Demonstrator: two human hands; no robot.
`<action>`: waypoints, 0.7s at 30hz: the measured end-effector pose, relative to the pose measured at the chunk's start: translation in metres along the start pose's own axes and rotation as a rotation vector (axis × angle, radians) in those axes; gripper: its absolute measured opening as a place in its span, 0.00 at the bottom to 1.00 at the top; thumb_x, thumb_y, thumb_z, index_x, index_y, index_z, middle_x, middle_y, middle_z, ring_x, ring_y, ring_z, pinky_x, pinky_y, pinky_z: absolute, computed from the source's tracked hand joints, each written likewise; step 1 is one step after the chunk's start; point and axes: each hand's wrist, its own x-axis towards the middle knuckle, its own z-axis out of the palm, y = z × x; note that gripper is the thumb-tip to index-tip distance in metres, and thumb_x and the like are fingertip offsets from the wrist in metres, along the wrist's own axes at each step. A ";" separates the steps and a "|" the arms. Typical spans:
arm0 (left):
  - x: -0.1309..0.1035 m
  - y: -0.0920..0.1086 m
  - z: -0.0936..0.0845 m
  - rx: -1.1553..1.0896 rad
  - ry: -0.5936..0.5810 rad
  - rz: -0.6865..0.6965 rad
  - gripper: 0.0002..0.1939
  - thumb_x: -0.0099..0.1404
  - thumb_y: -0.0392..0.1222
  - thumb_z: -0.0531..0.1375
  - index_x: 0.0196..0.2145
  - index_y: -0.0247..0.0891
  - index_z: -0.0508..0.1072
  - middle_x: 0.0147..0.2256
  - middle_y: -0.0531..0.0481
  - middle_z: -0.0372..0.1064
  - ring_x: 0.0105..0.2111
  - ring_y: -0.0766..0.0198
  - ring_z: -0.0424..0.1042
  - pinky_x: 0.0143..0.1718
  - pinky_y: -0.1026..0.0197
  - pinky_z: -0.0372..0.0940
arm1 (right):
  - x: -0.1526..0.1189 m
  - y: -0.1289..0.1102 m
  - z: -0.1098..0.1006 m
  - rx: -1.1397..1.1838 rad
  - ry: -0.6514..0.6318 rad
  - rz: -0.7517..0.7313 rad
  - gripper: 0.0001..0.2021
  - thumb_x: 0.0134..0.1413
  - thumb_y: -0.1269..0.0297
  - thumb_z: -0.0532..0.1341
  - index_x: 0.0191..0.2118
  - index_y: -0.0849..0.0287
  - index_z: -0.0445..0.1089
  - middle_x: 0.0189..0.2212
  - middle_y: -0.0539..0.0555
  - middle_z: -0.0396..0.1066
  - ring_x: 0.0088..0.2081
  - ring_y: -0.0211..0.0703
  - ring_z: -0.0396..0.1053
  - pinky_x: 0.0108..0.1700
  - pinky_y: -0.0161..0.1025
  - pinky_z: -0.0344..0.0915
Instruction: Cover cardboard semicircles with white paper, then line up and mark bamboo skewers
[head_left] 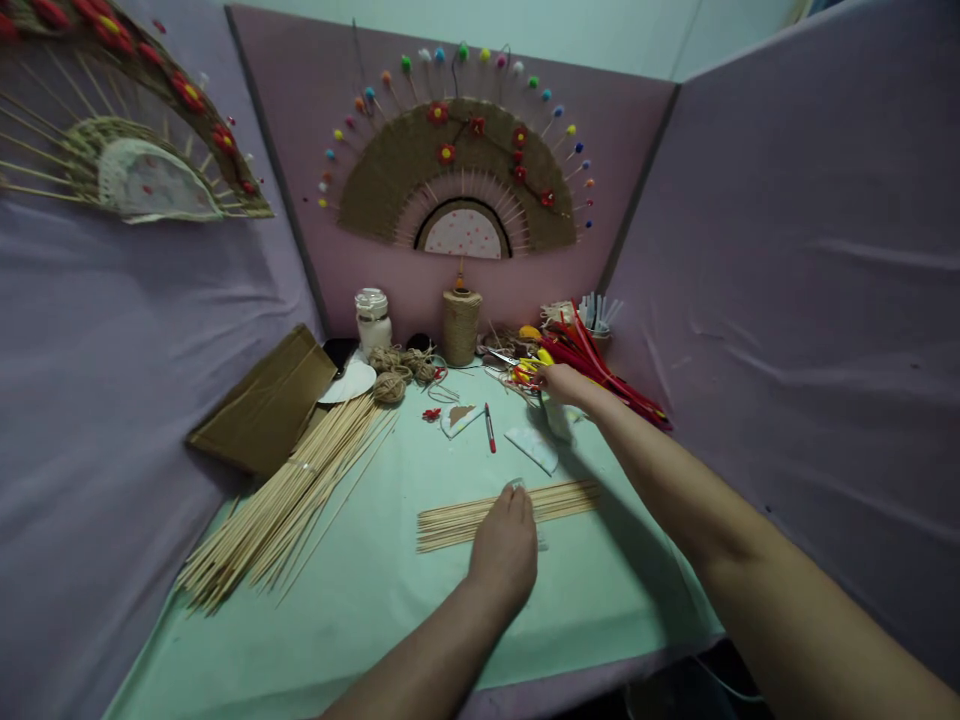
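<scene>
My left hand lies across a flat row of bamboo sticks, fingers together and pressing them to the table. A strip of clear tape shows at the edge of this hand, running across the sticks. My right hand reaches to the back, its fingers closed at the yellow handles of a pair of scissors; the fingertips are partly hidden. Between the hands lie a folded piece of dotted fabric, a red marker and a fabric-edged cardboard piece.
A large stick bundle lies left beside a cardboard sheet. At the back stand a white jar, twine balls, a twine cone and red strips. A decorated fan hangs on the back panel.
</scene>
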 end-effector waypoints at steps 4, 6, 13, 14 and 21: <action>-0.001 0.000 0.002 0.012 0.010 -0.010 0.24 0.60 0.29 0.51 0.55 0.21 0.68 0.56 0.34 0.66 0.57 0.52 0.65 0.59 0.55 0.60 | 0.015 0.033 0.004 -0.004 0.019 0.119 0.17 0.61 0.59 0.59 0.53 0.60 0.65 0.51 0.58 0.67 0.47 0.47 0.69 0.47 0.49 0.69; -0.001 -0.001 0.003 0.002 0.029 -0.010 0.24 0.60 0.28 0.51 0.55 0.22 0.68 0.55 0.35 0.67 0.57 0.52 0.65 0.59 0.54 0.60 | 0.022 0.044 0.008 -0.001 0.024 0.165 0.17 0.61 0.59 0.60 0.53 0.60 0.66 0.50 0.58 0.67 0.47 0.47 0.69 0.47 0.49 0.69; -0.006 -0.004 0.012 0.019 0.115 0.022 0.24 0.59 0.25 0.50 0.53 0.24 0.70 0.55 0.34 0.67 0.57 0.50 0.64 0.57 0.52 0.64 | 0.046 0.066 0.016 0.026 0.042 0.232 0.17 0.61 0.59 0.59 0.53 0.60 0.66 0.51 0.58 0.67 0.47 0.47 0.69 0.47 0.49 0.69; -0.007 -0.004 0.013 0.027 0.137 0.028 0.24 0.59 0.25 0.50 0.52 0.24 0.70 0.54 0.34 0.68 0.57 0.50 0.65 0.56 0.52 0.65 | 0.049 0.069 0.015 0.031 0.047 0.230 0.17 0.61 0.59 0.59 0.53 0.60 0.66 0.51 0.58 0.67 0.47 0.47 0.69 0.47 0.49 0.69; -0.009 -0.008 0.019 0.032 0.321 0.036 0.22 0.62 0.27 0.49 0.52 0.30 0.70 0.51 0.41 0.72 0.53 0.53 0.69 0.49 0.55 0.71 | 0.068 0.085 0.010 0.050 0.057 0.196 0.17 0.61 0.59 0.59 0.52 0.60 0.66 0.51 0.58 0.67 0.47 0.47 0.69 0.47 0.49 0.69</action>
